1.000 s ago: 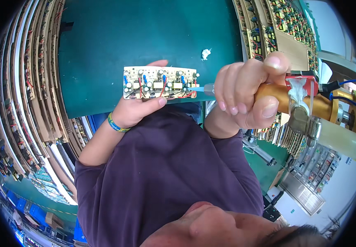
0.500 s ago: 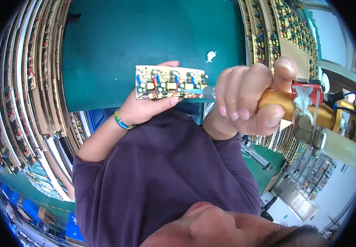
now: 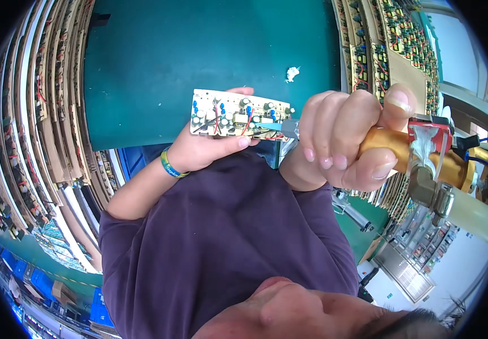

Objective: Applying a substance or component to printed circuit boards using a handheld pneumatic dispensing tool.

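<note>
My left hand (image 3: 205,148) grips a circuit board panel (image 3: 238,103) by its near edge, thumb in front and a fingertip showing behind the far edge. Capacitors, blue discs, yellow blocks and red wires stand on the panel's face. Wrapped round the gold barrel of a glue dispensing gun (image 3: 384,144), my right hand (image 3: 345,135) is closed. The gun's pale blue nozzle (image 3: 271,126) reaches over the right half of the panel, among its parts; whether the tip touches them I cannot tell. White residue is smeared on the gun's red and clear fitting.
Under the panel lies a green work mat (image 3: 210,45), with a white lump of residue (image 3: 292,74) on it. Stacked trays of circuit boards (image 3: 46,96) line the left side, and more boards (image 3: 405,39) fill the right. A translucent hose (image 3: 470,214) runs from the gun.
The panel has shifted slightly to the right and tilts a little more, its face turned up. My right hand and the gun have moved slightly right too; both grips are unchanged.
</note>
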`<state>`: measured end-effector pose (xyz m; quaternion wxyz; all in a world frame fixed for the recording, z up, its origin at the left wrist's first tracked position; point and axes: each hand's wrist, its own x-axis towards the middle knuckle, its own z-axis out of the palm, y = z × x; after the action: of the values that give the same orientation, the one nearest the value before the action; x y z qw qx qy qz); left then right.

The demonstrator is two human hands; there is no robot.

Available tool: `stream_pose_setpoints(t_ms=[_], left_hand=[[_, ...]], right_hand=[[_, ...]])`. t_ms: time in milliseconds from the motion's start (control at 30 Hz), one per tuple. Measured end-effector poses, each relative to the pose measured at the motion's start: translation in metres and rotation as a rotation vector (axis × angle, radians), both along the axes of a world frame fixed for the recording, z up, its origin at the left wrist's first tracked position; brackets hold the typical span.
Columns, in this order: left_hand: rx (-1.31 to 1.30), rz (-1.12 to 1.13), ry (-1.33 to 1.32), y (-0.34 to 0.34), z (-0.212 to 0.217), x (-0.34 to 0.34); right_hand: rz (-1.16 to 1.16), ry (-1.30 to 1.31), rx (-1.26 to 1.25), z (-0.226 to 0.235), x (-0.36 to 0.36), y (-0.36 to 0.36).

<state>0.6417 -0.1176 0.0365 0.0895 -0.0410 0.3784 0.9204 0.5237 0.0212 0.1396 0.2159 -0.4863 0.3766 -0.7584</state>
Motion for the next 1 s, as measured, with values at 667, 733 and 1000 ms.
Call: stream_pose_setpoints(t_ms=[667, 733, 1000], left_hand=[[-0.058, 0.027, 0.043, -0.001, -0.004, 0.002], [-0.085, 0.033, 0.063, -0.003, -0.005, 0.004], [-0.289, 0.046, 0.126, -0.010, -0.001, 0.006]], right_hand=[[-0.196, -0.038, -0.063, 0.002, -0.007, 0.004], [-0.214, -0.084, -0.038, 0.000, -0.011, 0.008], [-0.204, -0.042, -0.039, -0.004, -0.009, 0.007]])
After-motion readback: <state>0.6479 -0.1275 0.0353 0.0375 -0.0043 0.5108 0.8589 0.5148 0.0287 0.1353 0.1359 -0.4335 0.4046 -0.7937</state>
